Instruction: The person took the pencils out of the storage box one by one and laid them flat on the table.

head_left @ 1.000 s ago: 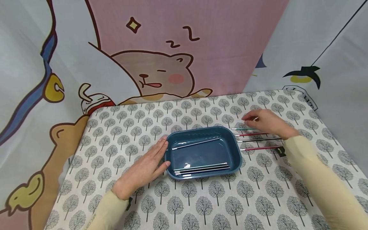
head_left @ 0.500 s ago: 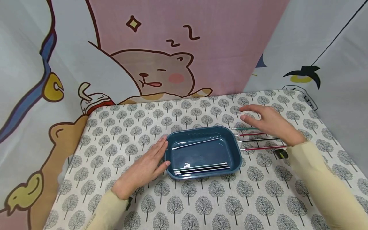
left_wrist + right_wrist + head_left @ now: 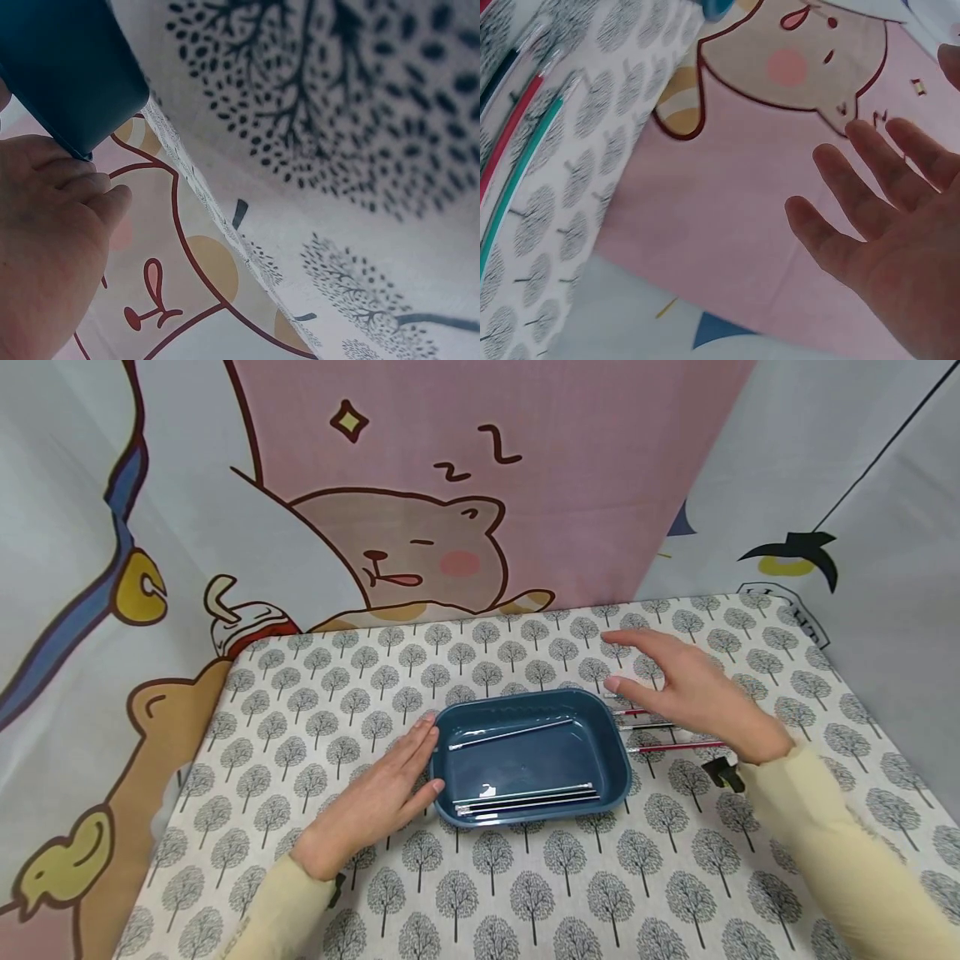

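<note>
A dark blue plastic tray (image 3: 624,764) sits mid-table. My left hand (image 3: 378,806) rests its straight fingers along the tray's left rim. One slim pencil (image 3: 510,736) lies slanted at the back inside it, and several pencils (image 3: 528,799) lie side by side along its front wall. My right hand (image 3: 686,689), thumb and fingers spread and holding nothing, hovers above the pencils right of the tray. Among those are a red pencil (image 3: 678,747) in front and, in the right wrist view, a green pencil (image 3: 521,172) and a dark pencil (image 3: 499,79). The hand partly covers them in the head view.
A white cloth with tree prints (image 3: 562,893) covers the table. Behind it hangs a curtain (image 3: 600,468) with cartoon animals, which also closes off the left and right sides. A black wrist mount (image 3: 723,773) shows below the right sleeve.
My right hand has shifted left toward the tray, and its thumb and fingers have spread wider apart. The left hand, tray and pencils stay where they were.
</note>
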